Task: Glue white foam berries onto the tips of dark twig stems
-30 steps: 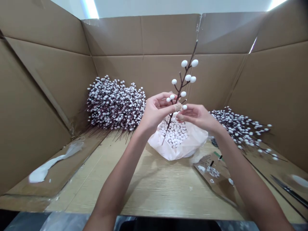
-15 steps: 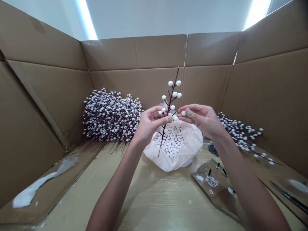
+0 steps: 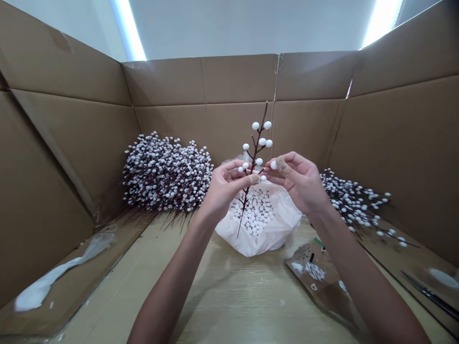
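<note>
Two forearms (image 3: 182, 258) angled inward, left hand (image 3: 225, 186) gripping brown stem (image 3: 255, 154), right hand (image 3: 301, 182) pinching white ball (image 3: 273, 165)

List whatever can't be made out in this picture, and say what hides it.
Head view, all four:
Dark stem: a stretch is hidden by the left hand around it.
Brown cardboard piece: its right part is behind the right forearm.
Dark pointed tool: its far end is cut off by the right edge.
White beads in the bag: too small and crowded to count.
</note>
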`<state>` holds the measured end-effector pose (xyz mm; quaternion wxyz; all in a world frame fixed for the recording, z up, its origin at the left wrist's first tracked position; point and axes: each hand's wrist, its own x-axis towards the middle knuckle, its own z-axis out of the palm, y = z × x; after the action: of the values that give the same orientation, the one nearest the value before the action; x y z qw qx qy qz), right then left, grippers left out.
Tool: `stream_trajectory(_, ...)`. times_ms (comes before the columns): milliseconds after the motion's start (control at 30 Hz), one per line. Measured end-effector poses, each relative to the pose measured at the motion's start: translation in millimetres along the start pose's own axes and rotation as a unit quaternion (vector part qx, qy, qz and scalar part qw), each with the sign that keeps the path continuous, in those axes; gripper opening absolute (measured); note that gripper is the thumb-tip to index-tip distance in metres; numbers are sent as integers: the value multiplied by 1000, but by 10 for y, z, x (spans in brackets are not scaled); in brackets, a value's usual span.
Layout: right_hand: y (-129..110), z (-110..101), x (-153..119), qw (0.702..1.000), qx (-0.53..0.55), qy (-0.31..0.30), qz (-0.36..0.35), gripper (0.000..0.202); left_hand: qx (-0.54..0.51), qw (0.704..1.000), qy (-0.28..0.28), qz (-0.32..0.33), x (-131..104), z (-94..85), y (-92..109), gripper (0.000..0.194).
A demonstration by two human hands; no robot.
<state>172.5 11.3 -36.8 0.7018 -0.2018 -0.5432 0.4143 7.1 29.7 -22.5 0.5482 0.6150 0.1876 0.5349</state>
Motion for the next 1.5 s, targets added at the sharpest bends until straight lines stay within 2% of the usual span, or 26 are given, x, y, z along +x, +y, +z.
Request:
stream_trajectory(133,20,24,5,1000,17,10,1,13,-9,1000,5,-3,0,19,-5,21)
stream_trajectory(367,47,57,-11,999,46,-13,10,10,-2,1000,9,12,-3,21,-14,19)
stream_trajectory(867,77,89,-22,1000,2,-7,-5,14,11,1000,3,9,14,12,-29,24)
stream_trajectory(1500,155,72,-22,999,-40,-3,-13,17,55,998,39,6,-25,55,35,25)
